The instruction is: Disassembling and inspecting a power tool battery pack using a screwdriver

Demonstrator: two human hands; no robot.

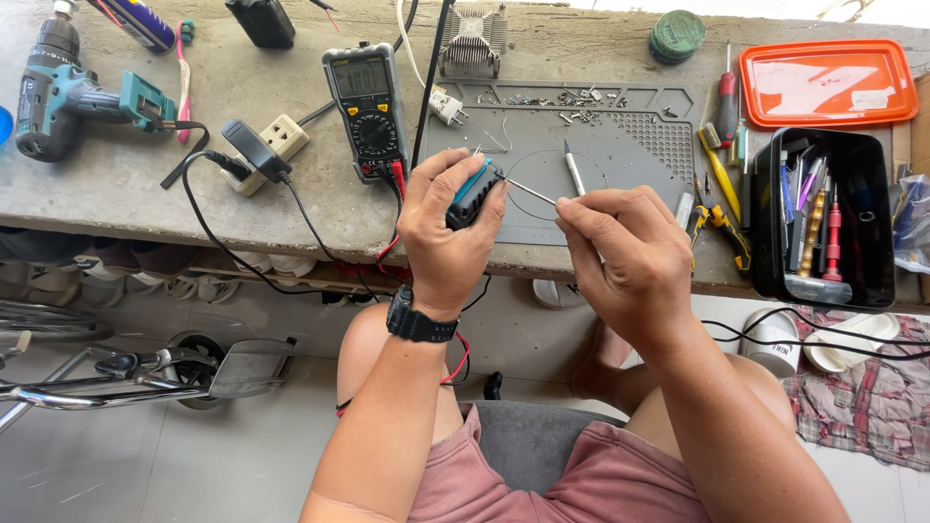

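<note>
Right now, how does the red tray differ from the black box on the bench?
The red tray is shallow and nearly bare; the black box is deep and full of tools. The red tray lies at the bench's far edge, the black box nearer the person. Both are rectangular, right of the grey mat.

Multimeter [367,108] on bench, upper centre: grey rectangular screen [360,78], yellow-black body.

Head camera, looking steeply down, close over workbench [145,194].
</note>
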